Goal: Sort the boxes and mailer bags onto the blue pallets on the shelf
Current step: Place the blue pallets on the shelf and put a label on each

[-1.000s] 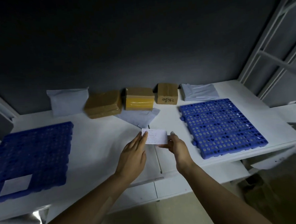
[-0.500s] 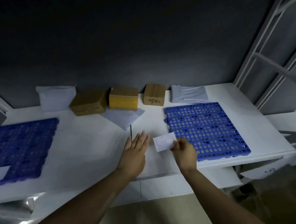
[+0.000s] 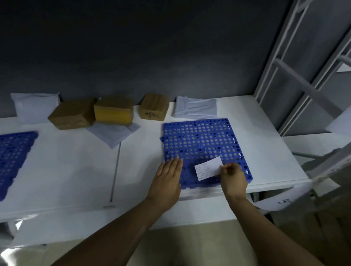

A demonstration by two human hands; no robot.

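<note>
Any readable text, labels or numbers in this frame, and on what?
Small cardboard box: dark handwritten characters on its front, too blurred to read.
White slip pinched by the right hand: printed lines, too small to read.
White sheet hanging at lower right: handwritten mark, cut off, unreadable.
No other text shows.

left pallet [image 3: 5, 161] partly beyond the edge; print on the slip [image 3: 207, 169] illegibly small
</note>
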